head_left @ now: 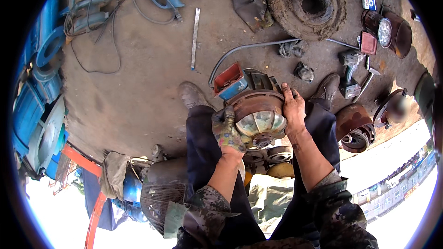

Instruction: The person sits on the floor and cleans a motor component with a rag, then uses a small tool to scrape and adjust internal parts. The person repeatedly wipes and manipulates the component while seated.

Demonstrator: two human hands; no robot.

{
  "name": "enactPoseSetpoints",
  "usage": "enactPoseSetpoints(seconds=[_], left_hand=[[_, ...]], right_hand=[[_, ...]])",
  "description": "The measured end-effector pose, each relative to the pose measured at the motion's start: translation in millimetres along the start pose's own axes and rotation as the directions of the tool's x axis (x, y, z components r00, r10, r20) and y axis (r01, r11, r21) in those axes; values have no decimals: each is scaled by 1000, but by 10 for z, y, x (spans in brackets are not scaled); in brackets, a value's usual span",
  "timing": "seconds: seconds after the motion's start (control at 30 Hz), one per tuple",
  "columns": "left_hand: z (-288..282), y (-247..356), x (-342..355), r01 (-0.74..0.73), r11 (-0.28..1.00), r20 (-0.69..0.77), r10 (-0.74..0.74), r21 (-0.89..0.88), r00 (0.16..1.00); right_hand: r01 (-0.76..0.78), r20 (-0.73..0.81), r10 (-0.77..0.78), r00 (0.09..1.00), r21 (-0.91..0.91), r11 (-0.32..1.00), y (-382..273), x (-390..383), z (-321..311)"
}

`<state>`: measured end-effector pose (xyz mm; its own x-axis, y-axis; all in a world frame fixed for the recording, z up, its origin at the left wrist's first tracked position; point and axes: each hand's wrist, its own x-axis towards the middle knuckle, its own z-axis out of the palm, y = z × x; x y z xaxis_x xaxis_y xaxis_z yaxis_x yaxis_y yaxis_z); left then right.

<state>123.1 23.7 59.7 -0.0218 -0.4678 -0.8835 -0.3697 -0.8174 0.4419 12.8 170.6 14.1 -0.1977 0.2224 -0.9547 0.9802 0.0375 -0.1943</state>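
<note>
We hold the round, rust-brown metal housing (256, 102) between our two hands. The fingers of our gloved left hand (229, 131) clasp its left side; those of our bare right hand (293, 109) grip its right rim. Its ribbed, domed end cover (261, 123) shows worn, pale green paint. A blue, open-topped rectangular box (234, 89) with a reddish interior adjoins its upper left.

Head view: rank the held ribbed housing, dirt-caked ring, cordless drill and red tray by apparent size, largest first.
1. Dirt-caked ring and held ribbed housing: look similar; the housing seems nearer the camera, so unranked
2. Cordless drill
3. Red tray
</note>
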Motion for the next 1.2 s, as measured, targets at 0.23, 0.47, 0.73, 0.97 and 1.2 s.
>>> enactPoseSetpoints(seconds=[0.23,0.47,0.73,0.97,1.2], left_hand=[[-110,239,180,108,978,64,-98,-180,993],[102,382,190,93,985,54,-86,-147,995],[63,437,212,153,944,113,-125,-291,986],[-35,293,280,182,938,90,-162,-295,983],[-46,366,269,213,926,47,-209,-310,977]], right_hand=[[14,-134,-8,991,40,999,-39,-218,307],[-12,-48,19,999,150,989,-349,-207,378],[89,11,-92,996,157,984,-189,-169,374],[317,11,-319,948,78,945,-29,-219,155],[668,410,-543,733,-280,690,-40,-767,-153]])
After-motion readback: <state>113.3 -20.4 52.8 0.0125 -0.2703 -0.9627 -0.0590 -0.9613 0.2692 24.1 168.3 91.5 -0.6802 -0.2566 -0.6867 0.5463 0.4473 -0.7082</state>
